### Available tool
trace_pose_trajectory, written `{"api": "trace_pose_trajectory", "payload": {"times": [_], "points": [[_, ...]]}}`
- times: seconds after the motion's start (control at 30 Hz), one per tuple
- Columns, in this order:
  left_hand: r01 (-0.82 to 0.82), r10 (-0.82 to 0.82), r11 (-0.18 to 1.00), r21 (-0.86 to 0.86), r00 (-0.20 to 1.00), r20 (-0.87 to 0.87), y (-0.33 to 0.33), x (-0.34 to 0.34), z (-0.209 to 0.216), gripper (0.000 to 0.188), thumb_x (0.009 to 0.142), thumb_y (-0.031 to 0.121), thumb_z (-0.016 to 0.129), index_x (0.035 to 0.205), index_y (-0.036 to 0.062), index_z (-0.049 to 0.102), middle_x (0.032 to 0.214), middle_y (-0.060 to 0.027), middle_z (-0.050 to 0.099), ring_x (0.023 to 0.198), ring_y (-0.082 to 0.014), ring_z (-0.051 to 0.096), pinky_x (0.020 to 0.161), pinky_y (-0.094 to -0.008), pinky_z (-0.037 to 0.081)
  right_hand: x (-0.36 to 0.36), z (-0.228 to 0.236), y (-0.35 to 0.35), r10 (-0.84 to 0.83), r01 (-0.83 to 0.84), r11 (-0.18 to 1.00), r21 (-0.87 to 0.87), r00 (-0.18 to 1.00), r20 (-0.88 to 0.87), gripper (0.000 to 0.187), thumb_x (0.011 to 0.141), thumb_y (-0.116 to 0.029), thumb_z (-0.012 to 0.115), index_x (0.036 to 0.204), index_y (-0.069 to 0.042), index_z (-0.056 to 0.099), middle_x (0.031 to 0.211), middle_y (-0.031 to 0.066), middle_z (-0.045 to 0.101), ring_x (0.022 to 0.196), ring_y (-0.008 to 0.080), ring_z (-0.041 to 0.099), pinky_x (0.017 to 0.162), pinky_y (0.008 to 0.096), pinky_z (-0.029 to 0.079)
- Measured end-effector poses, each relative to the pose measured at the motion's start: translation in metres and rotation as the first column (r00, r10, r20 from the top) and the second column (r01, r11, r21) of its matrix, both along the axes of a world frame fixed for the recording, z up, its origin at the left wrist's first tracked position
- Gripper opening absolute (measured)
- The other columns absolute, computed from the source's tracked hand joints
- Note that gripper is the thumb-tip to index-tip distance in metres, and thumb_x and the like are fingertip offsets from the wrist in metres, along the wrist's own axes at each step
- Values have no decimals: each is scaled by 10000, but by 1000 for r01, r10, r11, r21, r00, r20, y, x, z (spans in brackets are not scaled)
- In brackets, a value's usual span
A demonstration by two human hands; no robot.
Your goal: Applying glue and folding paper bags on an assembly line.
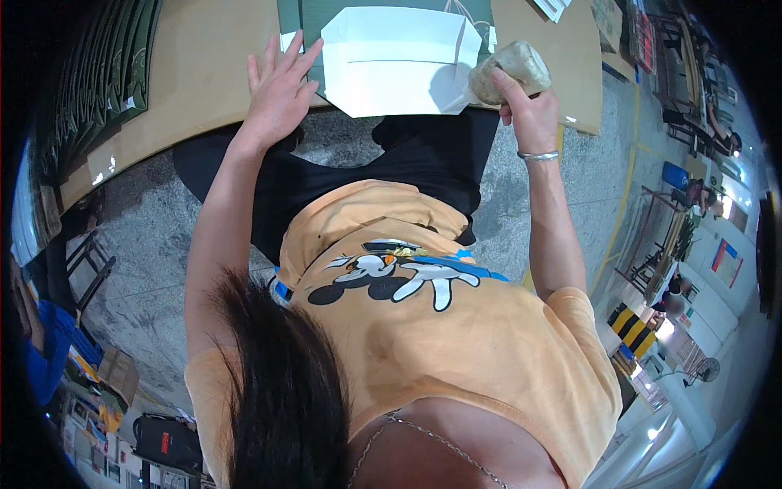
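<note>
In front of me lies a white folded paper piece (383, 85) with slanted corners, like the spread bottom of a paper bag. Beneath it shows a dark green paper bag (316, 16), and pale cord handles (463, 11) stick out at the far right. My left hand (281, 94) rests flat at the white piece's left edge, fingers spread, holding nothing. My right hand (531, 114) grips a stained, whitish squeeze bottle (521, 65), tilted with its narrow tip toward the white piece's lower right corner. Whether the tip touches the paper I cannot tell.
Brown cardboard (191, 65) covers the tabletop. Several dark green folded bags (102, 69) are stacked at the far left. White papers (552, 8) lie at the far right. Below the table's near edge is a grey floor (147, 244). Other people are in the background.
</note>
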State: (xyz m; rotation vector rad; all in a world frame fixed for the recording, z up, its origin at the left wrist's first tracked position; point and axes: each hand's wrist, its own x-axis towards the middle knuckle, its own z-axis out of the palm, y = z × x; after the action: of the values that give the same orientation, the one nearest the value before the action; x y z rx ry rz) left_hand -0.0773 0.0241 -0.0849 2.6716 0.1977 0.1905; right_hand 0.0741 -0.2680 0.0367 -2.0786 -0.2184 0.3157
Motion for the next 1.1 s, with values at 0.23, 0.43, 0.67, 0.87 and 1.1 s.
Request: {"api": "trace_pose_trajectory", "payload": {"times": [0.23, 0.43, 0.67, 0.87, 1.1], "points": [[3, -3, 1000, 10, 1000, -2, 0, 0, -1, 567, 932, 236, 501, 1467, 284, 321, 1557, -92, 219, 1447, -359, 76, 1131, -582, -4, 5, 0, -12, -31, 32, 999, -26, 999, 30, 354, 780, -314, 767, 896, -2, 646, 630, 8, 587, 469, 48, 505, 406, 199, 389], [-11, 12, 1000, 25, 999, -34, -1, 1, 1, 545, 953, 261, 483, 1471, 302, 318, 1568, -86, 195, 1453, -341, 70, 1141, -550, -14, 13, -2, -19, -55, 56, 998, -19, 997, 56, 343, 778, -299, 767, 890, 1, 645, 630, 8, 587, 463, 53, 502, 404, 200, 383], [-10, 11, 1000, 17, 1000, -25, 0, 0, -1, 546, 950, 257, 485, 1470, 294, 323, 1566, -85, 200, 1452, -337, 77, 1136, -563, -10, 21, 7, -17, -146, 143, 989, 36, 981, 124, 310, 809, -280, 733, 864, 6, 630, 672, 31, 587, 456, 75, 484, 401, 227, 368], [-12, 12, 1000, 24, 1000, -25, -1, 1, 0, 550, 948, 252, 487, 1470, 293, 322, 1565, -86, 202, 1453, -332, 84, 1135, -565, -11, 22, 1, -18, -172, 174, 985, 0, 976, 137, 320, 809, -291, 736, 872, 4, 630, 677, 29, 589, 460, 72, 487, 408, 225, 372], [-11, 11, 1000, 13, 1000, -1, -1, 1, 2, 563, 934, 222, 493, 1467, 289, 322, 1560, -84, 212, 1452, -343, 65, 1135, -577, -13, 15, 2, -21, -100, 101, 995, -5, 993, 55, 304, 815, -259, 726, 897, 15, 623, 691, 43, 586, 448, 83, 480, 398, 234, 365]]}}
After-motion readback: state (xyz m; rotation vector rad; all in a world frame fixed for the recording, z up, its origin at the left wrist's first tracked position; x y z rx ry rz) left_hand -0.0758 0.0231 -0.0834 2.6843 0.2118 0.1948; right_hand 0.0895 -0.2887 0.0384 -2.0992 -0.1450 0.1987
